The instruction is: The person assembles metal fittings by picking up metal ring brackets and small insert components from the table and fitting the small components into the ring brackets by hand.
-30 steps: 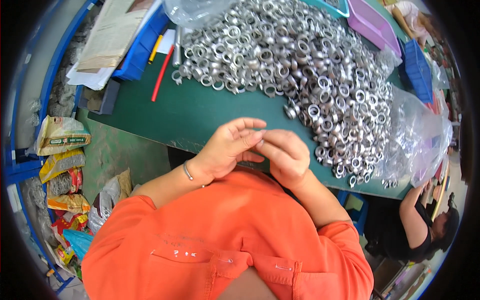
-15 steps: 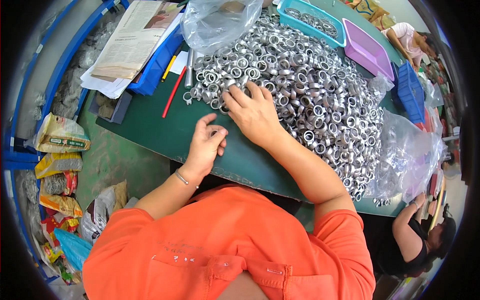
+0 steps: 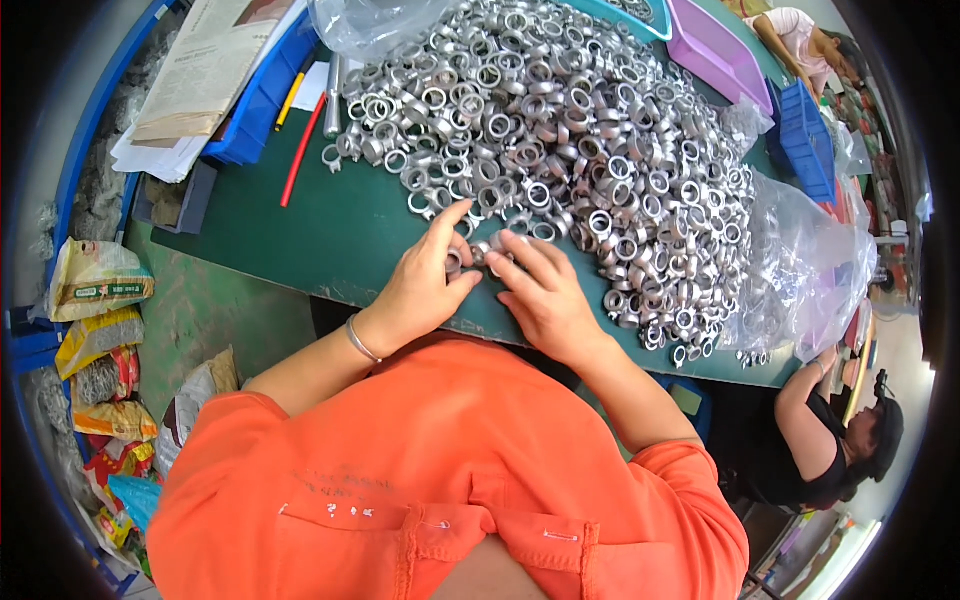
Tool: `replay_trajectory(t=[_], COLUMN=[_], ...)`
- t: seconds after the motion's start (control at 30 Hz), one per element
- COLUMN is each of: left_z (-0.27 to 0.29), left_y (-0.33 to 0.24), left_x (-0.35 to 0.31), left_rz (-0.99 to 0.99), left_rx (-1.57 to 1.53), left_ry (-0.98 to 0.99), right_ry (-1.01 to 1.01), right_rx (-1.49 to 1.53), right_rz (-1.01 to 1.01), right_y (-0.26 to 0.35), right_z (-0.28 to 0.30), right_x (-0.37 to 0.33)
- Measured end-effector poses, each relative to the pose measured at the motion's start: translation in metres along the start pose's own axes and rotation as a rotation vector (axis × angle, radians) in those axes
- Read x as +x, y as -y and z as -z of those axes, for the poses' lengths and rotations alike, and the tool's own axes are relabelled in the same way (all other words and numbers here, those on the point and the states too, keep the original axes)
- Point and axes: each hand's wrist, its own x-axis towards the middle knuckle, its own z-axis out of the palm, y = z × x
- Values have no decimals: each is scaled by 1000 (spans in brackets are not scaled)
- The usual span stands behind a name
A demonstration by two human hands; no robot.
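A large heap of grey metal rings with small lugs (image 3: 600,165) covers much of the green table (image 3: 270,225). At the heap's near edge, my left hand (image 3: 422,285) is closed around a metal ring (image 3: 454,262), its thumb and forefinger curved about it. My right hand (image 3: 548,302) is close beside it on the right, fingers bent around one or more metal rings (image 3: 481,252). These sit between the two hands, and the right fingertips partly cover them. I cannot tell exactly how many rings the hands hold.
Left of the heap lie a red pen (image 3: 304,150), a yellow pen (image 3: 290,102) and a metal tube (image 3: 333,98). A blue bin (image 3: 262,100) carries papers (image 3: 205,70). A purple tray (image 3: 715,50) and clear plastic bag (image 3: 800,265) lie right. Two people work at the right.
My right hand has drawn back from the heap toward me and now holds rings beside my left hand. My left hand has moved right, nearer to it. The view has shifted.
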Motion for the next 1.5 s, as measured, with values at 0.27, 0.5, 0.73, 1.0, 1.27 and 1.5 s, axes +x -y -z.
replay_trajectory(t=[0.27,0.5,0.73,1.0,1.27,1.5], left_z=[-5,-7,-6,-6,-9,-10], left_y=[-6,-15,-26,-33,-33,-34], left_x=[-2,-3,-1,0,-3,-3], left_rz=[61,7,287,305,-37,-232], left_rx=[-154,-217,-424,-584,-328,-131], left_ry=[-19,10,196,248,120,47], right_ry=[-216,4,-71,-210,-257,-267], right_rx=[-94,-245,791,298,1103,1370], right_rz=[-298,-332,-559,-98,-632,-526], right_y=[-14,-15,14,13,17,22], right_z=[16,21,24,21,20,20], right_x=[-6,1,-12,-6,-8,-5])
